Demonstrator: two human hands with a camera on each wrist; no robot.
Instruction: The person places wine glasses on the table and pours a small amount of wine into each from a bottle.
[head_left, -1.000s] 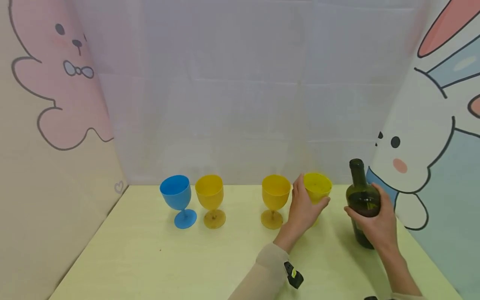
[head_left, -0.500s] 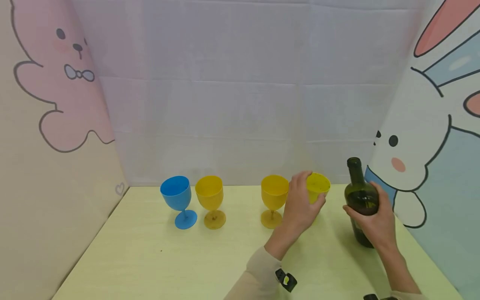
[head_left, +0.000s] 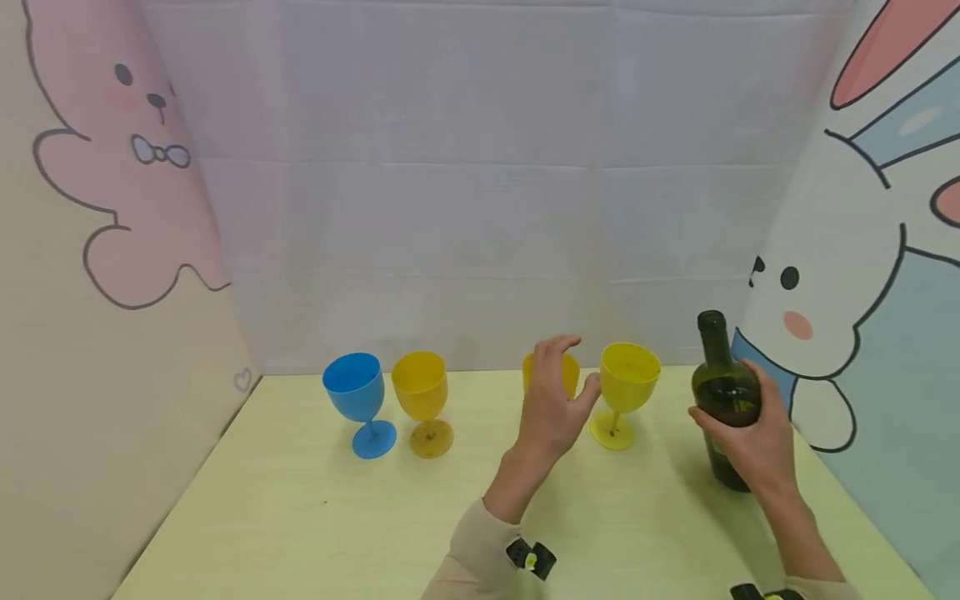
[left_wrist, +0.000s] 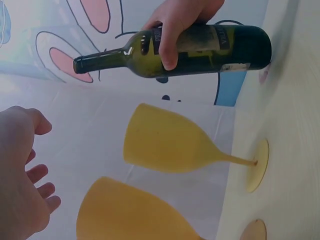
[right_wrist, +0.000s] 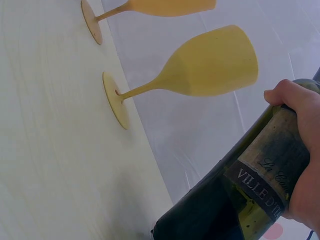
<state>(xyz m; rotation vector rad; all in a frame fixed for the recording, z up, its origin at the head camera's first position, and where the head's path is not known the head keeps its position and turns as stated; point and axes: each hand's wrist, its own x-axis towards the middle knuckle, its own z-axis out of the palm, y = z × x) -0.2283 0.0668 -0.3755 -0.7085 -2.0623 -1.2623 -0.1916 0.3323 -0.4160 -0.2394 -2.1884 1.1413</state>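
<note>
My left hand [head_left: 551, 408] hovers with fingers and thumb spread, holding nothing. It partly covers an orange-yellow goblet [head_left: 570, 379] behind it, whose stem and foot are hidden in the head view. Just right of this hand a lemon-yellow goblet [head_left: 628, 379] stands upright on the table, apart from the fingers. At the right, my right hand [head_left: 761, 442] grips a dark green wine bottle [head_left: 722, 400] round its body, neck up. The bottle's label [right_wrist: 265, 185] shows in the right wrist view. Whether the bottle's base touches the table, I cannot tell.
A blue goblet [head_left: 354, 387] and another orange-yellow goblet [head_left: 420, 386] stand side by side at the left. The pale table [head_left: 337, 533] ends at a white cloth backdrop [head_left: 450, 208]. Cartoon-printed panels flank both sides.
My left hand has let go of the lemon-yellow goblet and moved left, in front of the orange-yellow one. The right hand keeps its grip on the bottle, nearly unmoved.
</note>
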